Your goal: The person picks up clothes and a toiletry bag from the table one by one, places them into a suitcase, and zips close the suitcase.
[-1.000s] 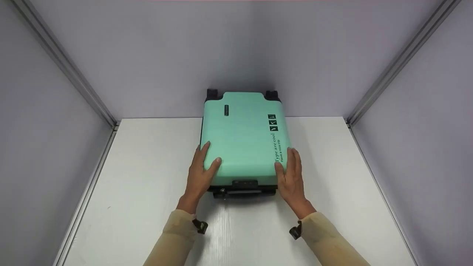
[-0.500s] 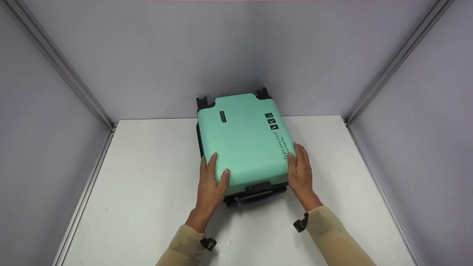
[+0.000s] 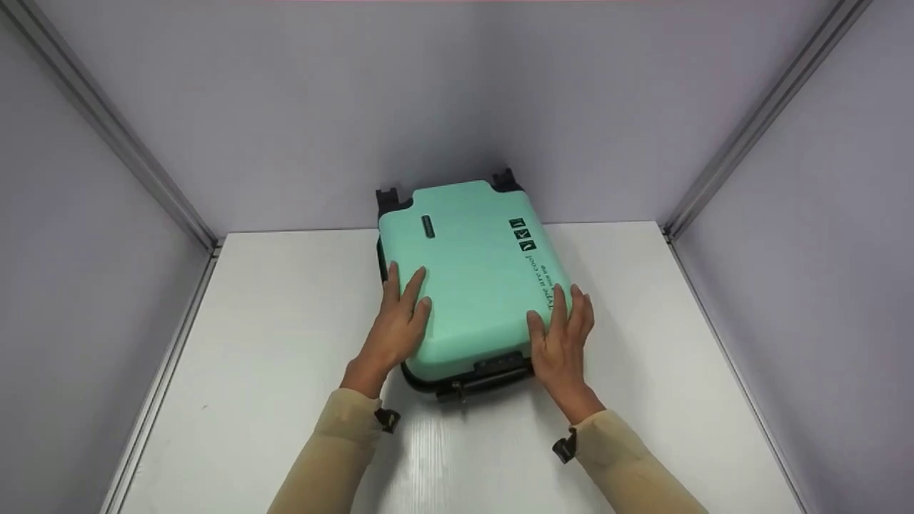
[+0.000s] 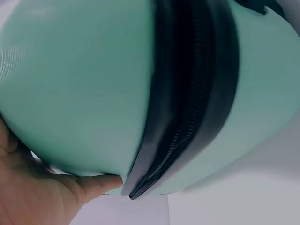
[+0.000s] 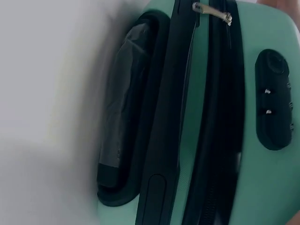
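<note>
A mint-green suitcase [image 3: 478,264] lies flat on the white table, slightly turned, its wheels [image 3: 388,200] toward the back wall and its black handle end toward me. My left hand [image 3: 395,330] rests with spread, straight fingers on its left edge. In the left wrist view, a finger [image 4: 101,184] touches the green shell beside the black zip [image 4: 187,112]. At the near right corner, my right hand [image 3: 563,350] lies with extended fingers on the top and side. The right wrist view shows the combination lock [image 5: 274,100], a zip pull [image 5: 212,11] and the carry handle [image 5: 123,98].
The white tabletop [image 3: 285,321] extends around the suitcase. A grey back wall [image 3: 457,93] stands right behind the wheels. Side walls with metal frame strips [image 3: 121,128] close off left and right.
The suitcase has turned counterclockwise, its handle end swinging right; it barely moved in the last half second. Since then my left hand shifted up and left along the edge, my right hand slightly left.
</note>
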`<act>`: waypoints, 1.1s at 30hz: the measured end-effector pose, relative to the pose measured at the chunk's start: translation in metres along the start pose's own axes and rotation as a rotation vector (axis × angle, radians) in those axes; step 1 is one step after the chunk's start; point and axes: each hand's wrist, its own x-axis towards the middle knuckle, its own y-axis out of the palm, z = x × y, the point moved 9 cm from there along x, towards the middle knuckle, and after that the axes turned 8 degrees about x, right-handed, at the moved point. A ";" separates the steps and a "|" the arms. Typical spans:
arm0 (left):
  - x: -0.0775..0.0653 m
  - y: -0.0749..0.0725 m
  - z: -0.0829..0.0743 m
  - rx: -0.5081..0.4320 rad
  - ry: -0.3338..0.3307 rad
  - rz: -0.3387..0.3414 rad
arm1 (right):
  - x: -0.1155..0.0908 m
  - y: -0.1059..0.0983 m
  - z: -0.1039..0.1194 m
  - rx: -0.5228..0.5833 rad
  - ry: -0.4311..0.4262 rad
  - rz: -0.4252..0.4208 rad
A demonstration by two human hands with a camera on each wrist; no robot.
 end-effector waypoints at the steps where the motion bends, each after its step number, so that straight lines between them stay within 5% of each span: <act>1: -0.003 0.001 -0.002 0.012 0.000 0.001 | 0.001 -0.001 -0.002 0.007 0.007 -0.001; 6: -0.020 0.008 -0.019 0.103 0.006 -0.024 | 0.011 -0.007 -0.015 0.038 0.023 0.002; 14: -0.045 0.008 -0.043 0.238 0.024 -0.212 | 0.031 -0.015 -0.031 0.039 0.083 0.073; 19: -0.025 -0.008 -0.034 0.243 0.062 -0.218 | 0.024 -0.014 -0.014 -0.016 0.127 0.068; 26: 0.018 -0.024 -0.009 0.307 0.113 -0.153 | -0.005 0.004 0.023 -0.079 0.003 0.078; 33: 0.015 -0.021 -0.008 0.338 0.101 -0.165 | -0.001 0.008 0.013 -0.051 0.012 0.127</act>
